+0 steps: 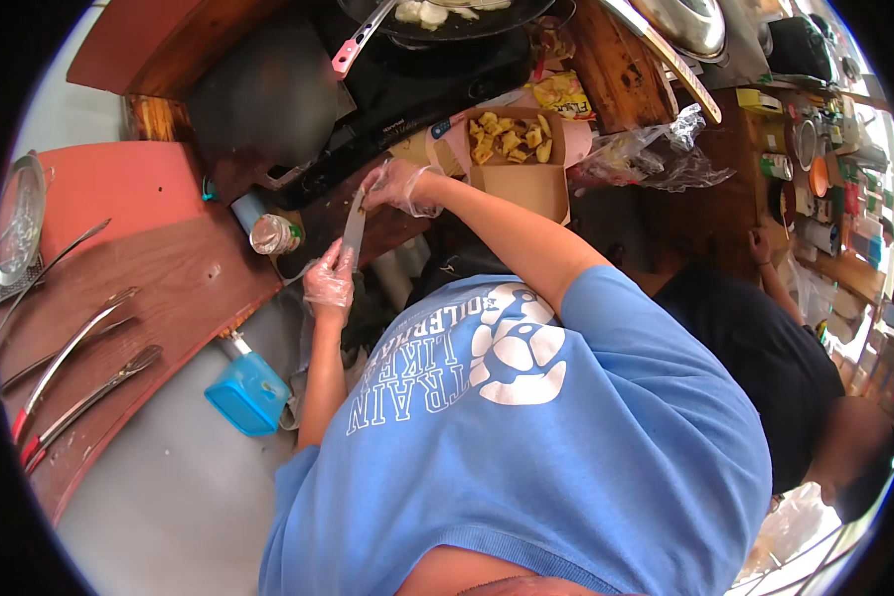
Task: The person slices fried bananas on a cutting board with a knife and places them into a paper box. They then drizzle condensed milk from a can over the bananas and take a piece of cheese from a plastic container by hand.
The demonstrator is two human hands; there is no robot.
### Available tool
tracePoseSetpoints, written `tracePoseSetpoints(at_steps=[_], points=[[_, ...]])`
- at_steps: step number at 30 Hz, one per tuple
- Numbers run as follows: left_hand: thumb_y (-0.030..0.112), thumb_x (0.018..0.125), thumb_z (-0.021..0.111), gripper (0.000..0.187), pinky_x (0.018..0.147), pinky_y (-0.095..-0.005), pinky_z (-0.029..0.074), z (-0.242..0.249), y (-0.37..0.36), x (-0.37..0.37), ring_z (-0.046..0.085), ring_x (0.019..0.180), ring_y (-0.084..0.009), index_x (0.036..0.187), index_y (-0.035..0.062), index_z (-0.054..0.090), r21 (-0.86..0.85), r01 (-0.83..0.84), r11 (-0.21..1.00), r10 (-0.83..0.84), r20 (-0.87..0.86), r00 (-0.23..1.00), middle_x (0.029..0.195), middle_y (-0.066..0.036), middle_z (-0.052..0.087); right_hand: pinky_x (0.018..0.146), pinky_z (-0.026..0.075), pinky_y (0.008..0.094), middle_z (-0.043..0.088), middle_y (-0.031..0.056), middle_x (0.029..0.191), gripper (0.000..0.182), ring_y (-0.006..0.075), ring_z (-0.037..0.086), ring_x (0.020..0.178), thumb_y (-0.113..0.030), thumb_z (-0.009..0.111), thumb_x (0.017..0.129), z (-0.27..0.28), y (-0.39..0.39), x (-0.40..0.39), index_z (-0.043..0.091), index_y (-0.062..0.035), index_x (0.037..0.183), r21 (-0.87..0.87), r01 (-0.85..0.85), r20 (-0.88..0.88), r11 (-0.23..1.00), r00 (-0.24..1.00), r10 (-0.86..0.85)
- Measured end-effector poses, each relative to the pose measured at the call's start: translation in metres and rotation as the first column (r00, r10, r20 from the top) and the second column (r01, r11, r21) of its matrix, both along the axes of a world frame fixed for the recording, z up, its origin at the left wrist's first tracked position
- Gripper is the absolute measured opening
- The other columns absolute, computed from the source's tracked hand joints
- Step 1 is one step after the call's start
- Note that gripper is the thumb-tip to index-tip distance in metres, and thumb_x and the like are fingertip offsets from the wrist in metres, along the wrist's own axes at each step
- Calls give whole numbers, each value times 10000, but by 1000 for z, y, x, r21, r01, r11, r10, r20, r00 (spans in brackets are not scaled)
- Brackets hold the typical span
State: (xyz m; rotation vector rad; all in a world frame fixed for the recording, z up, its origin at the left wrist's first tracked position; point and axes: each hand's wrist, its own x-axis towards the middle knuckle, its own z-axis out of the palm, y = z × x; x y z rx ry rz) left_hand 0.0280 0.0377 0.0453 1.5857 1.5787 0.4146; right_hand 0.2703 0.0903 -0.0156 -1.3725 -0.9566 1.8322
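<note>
From where I stood, the work in hand was at the knife (354, 236): it was held slantwise in the space between the wearer's two hands, in front of the body. The left hand (328, 285), in a thin clear glove, was closed round its nearer end. The right hand (399, 185), gloved the same way, had its fingers bent in at the farther end; whether they gripped it or only steadied it, I couldn't tell, nor which end was the handle.

Reckoning from the hands, an open cardboard box (519, 186) of golden-brown pieces (497, 139) sat at two o'clock, with a yellow packet (563, 94) just behind it. At one o'clock a dark pan (507, 18) with pale pieces in it stood on the black stove (417, 89). A foil-topped jar (274, 235) was at nine, tongs (79, 343) lay on the reddish-brown board (184, 268) at eight, and a blue tub (251, 395) was at seven. Another person in a dark shirt (755, 338) was close by, between three and four o'clock.

As I judged it, any move from there called for a firm hold at one end and the other hand's fingers clear of the edge, as the thin gloves could slip.
</note>
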Motion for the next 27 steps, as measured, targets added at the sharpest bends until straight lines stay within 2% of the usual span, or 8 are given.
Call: tracePoseSetpoints(at_steps=[8,11,13,16,20,22,26,27], points=[[209,934,726,353,781,-281,524,-12,-6,-3,655,799,-119,1251,55,707,-107,-135,985,140,45,989,940,-103,754,585,462,303,661,39,752,194,137,566,639,-208,750,773,-15,6,-1,733,-26,839,-59,-119,37,991,992,121],[237,942,722,365,824,-311,533,-3,-5,-3,691,867,-156,1262,62,700,-12,-197,980,196,-47,979,1039,-126,761,686,529,346,722,101,881,195,210,676,802,-186,702,810,-30,9,9,730,-12,893,369,-315,306,874,930,205],[250,952,701,357,877,-365,537,-10,-6,-8,725,959,-251,1259,67,699,134,-180,974,198,-139,970,1136,-176,740,812,559,408,734,160,1027,221,301,701,1002,-191,676,837,24,0,10,726,-16,962,52,-404,782,913,585,214],[227,943,695,347,860,-374,540,12,-8,8,726,944,-309,1250,64,702,131,-92,987,124,-259,958,1100,-212,731,858,559,454,715,181,1091,267,341,685,1065,-235,669,866,35,-8,15,717,-30,1031,60,-673,895,737,364,259],[205,932,691,335,822,-398,545,7,-17,25,715,898,-351,1234,61,708,187,-52,981,98,-243,965,1030,-232,728,904,561,454,703,189,1187,303,332,678,1127,-238,677,865,37,-13,39,708,-35,1088,20,-662,882,749,364,298],[197,930,687,326,822,-407,546,3,-22,33,709,915,-371,1217,44,711,179,-64,982,104,-223,969,1027,-240,724,851,571,439,712,162,1041,229,333,701,999,-248,629,909,62,-27,67,712,-56,1001,156,-586,894,796,425,138],[186,924,692,327,819,-420,548,7,-26,49,707,918,-385,1206,23,708,243,-17,970,73,-223,972,1019,-259,716,776,586,460,719,174,945,286,356,717,869,-274,537,950,47,-54,135,706,-48,1000,36,-584,984,811,161,72],[181,921,694,327,818,-422,548,10,-27,53,706,918,-388,1203,15,707,240,-27,970,77,-203,976,1017,-263,713,793,584,470,718,198,951,302,359,715,900,-259,520,953,42,-61,162,712,-29,983,74,-401,953,913,297,54]])
